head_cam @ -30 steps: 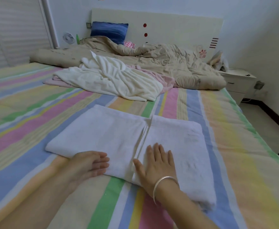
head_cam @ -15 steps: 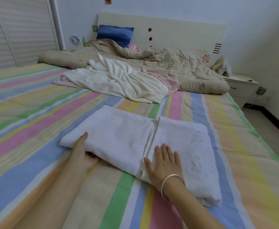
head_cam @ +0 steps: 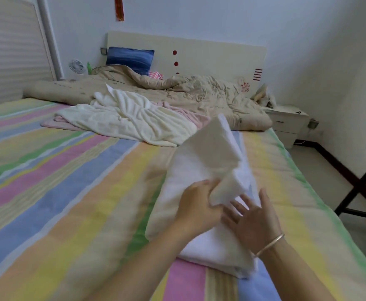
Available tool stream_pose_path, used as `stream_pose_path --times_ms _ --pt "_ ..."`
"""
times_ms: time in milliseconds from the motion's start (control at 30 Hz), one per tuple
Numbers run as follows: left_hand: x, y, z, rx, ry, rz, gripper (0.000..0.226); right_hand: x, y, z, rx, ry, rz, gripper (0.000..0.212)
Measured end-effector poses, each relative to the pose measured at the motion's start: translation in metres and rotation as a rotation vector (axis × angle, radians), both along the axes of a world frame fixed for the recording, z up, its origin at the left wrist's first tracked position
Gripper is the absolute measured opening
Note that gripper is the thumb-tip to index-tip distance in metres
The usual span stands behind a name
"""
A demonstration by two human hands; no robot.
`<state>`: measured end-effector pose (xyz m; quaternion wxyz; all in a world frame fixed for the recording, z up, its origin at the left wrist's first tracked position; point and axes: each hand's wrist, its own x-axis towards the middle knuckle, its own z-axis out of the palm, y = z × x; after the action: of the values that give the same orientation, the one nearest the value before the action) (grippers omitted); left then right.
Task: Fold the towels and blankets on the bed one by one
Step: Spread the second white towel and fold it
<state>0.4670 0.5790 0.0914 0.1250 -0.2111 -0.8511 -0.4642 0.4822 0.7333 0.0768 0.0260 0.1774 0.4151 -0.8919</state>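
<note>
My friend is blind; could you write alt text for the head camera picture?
A person's left hand grips a white towel, raising one half off a striped bed; the right hand is open beside it. A cream blanket and beige quilt lie unfolded behind.

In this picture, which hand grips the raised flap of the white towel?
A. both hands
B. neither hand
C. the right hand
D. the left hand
D: the left hand curls round the raised flap of the white towel; the right hand is spread open, gripping nothing.
</note>
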Motion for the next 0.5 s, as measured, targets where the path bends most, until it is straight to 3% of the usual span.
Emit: stream_pose_path --times_ms 67,167,200,267,333,400,467,500 --pt "0.01 0.009 -0.016 -0.358 0.048 -0.154 0.047 0.005 0.031 0.003 0.011 0.013 0.058 0.105" --pt "0.02 0.014 -0.031 -0.639 0.031 -0.271 0.083 0.002 0.059 -0.001 0.184 -0.105 0.052 0.075" --pt "0.022 0.013 -0.031 -0.655 0.031 -0.279 0.085 -0.002 0.061 -0.003 0.261 -0.136 0.046 0.069" --pt "0.023 0.01 -0.028 -0.66 -0.003 -0.29 0.074 -0.012 0.059 -0.007 0.415 -0.173 0.057 0.076" --pt "0.024 0.006 -0.02 -0.501 -0.171 -0.36 0.063 -0.025 0.055 -0.013 0.581 -0.177 0.083 0.069" --pt "0.023 -0.001 -0.009 -0.087 -0.331 -0.386 0.036 -0.034 0.051 -0.015 0.768 -0.125 0.043 0.036" --pt "0.011 -0.016 -0.005 0.159 -0.215 -0.132 0.018 -0.04 0.048 -0.02 0.818 -0.035 -0.04 0.027" --pt "0.002 -0.028 -0.007 0.133 -0.109 0.029 0.018 -0.04 0.047 -0.024 0.818 0.004 -0.053 0.025"
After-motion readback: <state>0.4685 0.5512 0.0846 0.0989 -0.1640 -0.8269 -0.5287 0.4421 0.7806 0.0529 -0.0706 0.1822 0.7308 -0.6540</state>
